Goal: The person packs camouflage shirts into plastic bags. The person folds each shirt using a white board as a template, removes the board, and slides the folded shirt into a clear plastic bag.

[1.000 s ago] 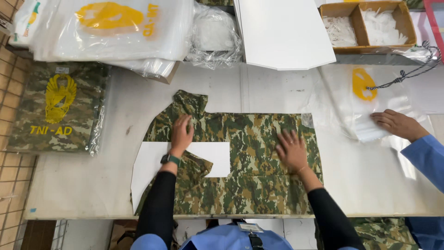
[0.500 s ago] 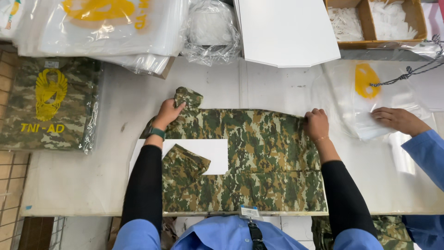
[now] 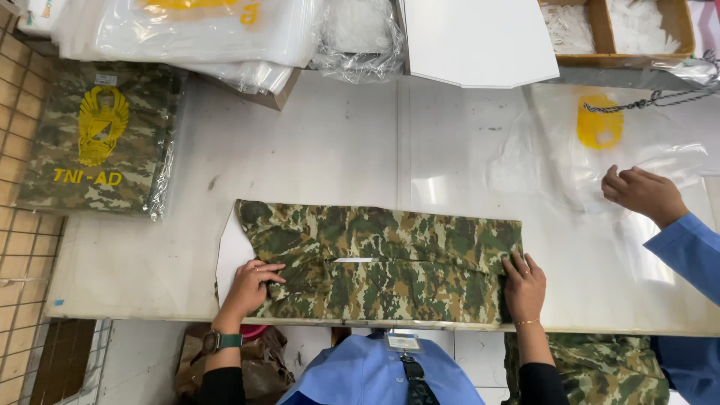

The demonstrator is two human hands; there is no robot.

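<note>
**Both hands drop to the near edge of a folded camouflage garment**

Since half a second ago both hands have come down from the far edge of the camouflage garment [image 3: 382,259] to its near corners, and the cloth now lies as a compact rectangle instead of a spread shape. At the near left corner, the left hand [image 3: 247,289] lies flat with fingers spread, gripping nothing. At the near right corner, the right hand [image 3: 525,286] presses down just as flat, fingers pointing away from the body.

Under the left hand, a white backing sheet [image 3: 231,255] juts out past the garment's left end. Both rest on the white table [image 3: 330,150], close to its near edge.

Well beyond the left hand, far left, lies a bagged camouflage garment [image 3: 97,142] with a yellow emblem. Beyond the right hand, a clear plastic bag [image 3: 592,150] with a yellow print lies flat, and a co-worker's hand [image 3: 641,193] in a blue sleeve touches it.
</note>
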